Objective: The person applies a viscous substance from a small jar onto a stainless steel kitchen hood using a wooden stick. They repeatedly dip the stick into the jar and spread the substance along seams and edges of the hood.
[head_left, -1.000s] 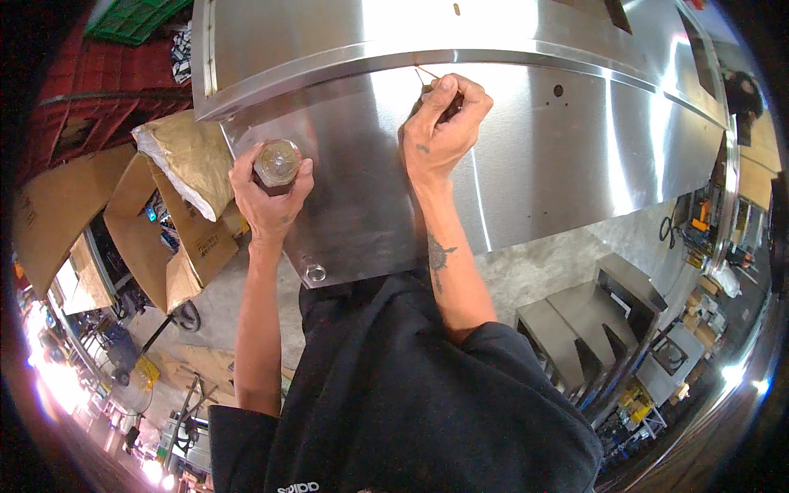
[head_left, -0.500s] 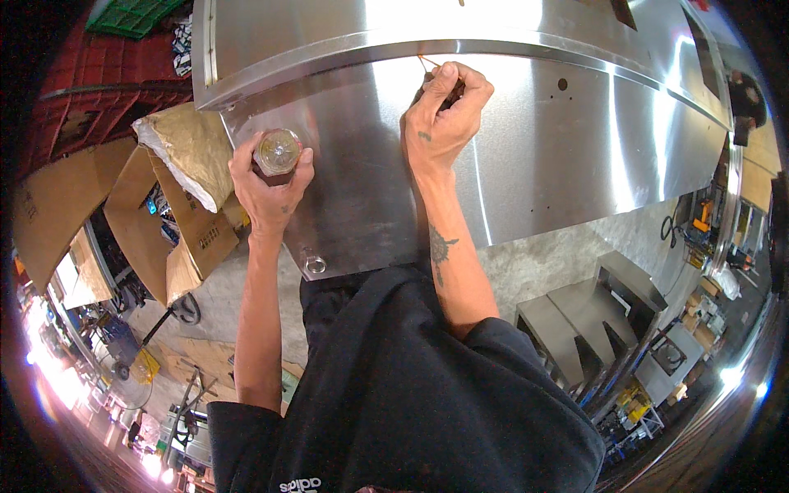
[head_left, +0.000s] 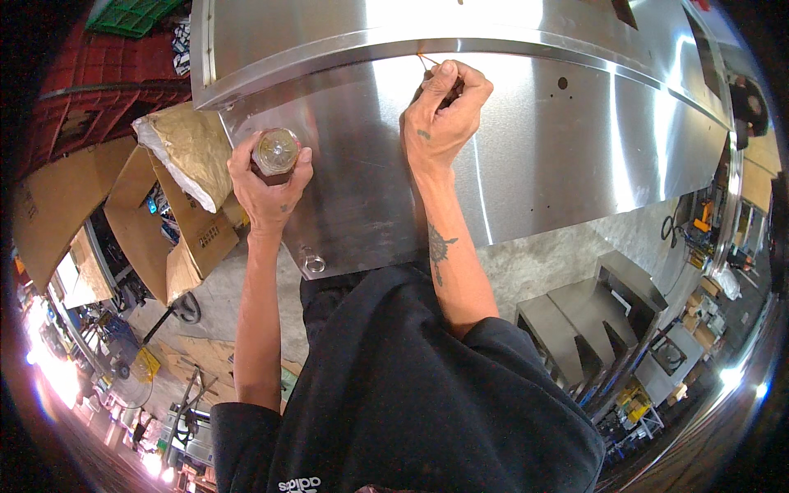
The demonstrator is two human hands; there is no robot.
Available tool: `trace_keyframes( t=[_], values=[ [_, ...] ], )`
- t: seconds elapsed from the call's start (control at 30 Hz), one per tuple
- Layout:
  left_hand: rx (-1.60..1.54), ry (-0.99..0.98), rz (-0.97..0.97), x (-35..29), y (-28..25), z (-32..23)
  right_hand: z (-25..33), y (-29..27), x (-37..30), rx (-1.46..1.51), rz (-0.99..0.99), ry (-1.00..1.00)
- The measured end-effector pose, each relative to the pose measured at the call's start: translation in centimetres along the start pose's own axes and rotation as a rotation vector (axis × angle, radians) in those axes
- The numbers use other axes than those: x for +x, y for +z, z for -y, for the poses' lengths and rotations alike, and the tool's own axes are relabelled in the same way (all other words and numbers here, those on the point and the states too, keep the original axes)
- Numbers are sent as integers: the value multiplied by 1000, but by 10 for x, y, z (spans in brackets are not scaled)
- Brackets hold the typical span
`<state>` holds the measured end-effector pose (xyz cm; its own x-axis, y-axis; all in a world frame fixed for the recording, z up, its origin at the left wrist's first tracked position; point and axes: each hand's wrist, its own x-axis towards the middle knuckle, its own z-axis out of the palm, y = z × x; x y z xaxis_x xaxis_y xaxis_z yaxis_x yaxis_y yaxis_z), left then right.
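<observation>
My left hand (head_left: 265,193) is wrapped round a small clear faceted jar (head_left: 278,150) and holds it above the left part of a brushed steel panel (head_left: 526,168). Something yellowish-brown shows inside the jar. Farther off and to the right, my right hand (head_left: 448,119) pinches a thin orange-brown stick (head_left: 430,60) between thumb and fingers. The stick's tip meets the inner corner where the panel runs up to a raised steel ledge (head_left: 329,51). My curled fingers hide the stick's other end. A metal ring (head_left: 315,264) lies at the panel's near left corner.
Left of the panel are an open cardboard box (head_left: 136,218), a crumpled tan sack (head_left: 185,152) and red crates (head_left: 90,66). Folded steel parts (head_left: 567,320) stand on the floor at the near right. A person (head_left: 746,107) is at the far right.
Almost nothing differs. My left hand and the jar have shifted very slightly left; the stick's tip stays at the corner.
</observation>
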<state>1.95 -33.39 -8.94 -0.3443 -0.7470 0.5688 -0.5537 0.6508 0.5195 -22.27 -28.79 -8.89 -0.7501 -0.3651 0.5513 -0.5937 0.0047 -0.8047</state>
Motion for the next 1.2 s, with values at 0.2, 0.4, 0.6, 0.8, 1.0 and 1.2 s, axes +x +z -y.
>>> trace_keyframes(
  t=[0.2,0.4,0.6,0.8,1.0,1.2],
  values=[
    [-25,19,-16,0,2,3,-2,0,0,-14,-2,-16],
    [-36,-15,-7,-2,2,4,-3,1,-1,-21,-18,-17],
    [-42,7,-11,-2,3,6,-1,-1,-1,3,2,29],
    [-19,19,-9,-1,2,4,-2,0,0,0,-13,-17],
    [-18,6,-29,-2,3,3,-2,-2,-2,49,-55,3],
    [-44,-91,3,3,0,-1,13,-6,-3,318,-93,233]
  ],
)
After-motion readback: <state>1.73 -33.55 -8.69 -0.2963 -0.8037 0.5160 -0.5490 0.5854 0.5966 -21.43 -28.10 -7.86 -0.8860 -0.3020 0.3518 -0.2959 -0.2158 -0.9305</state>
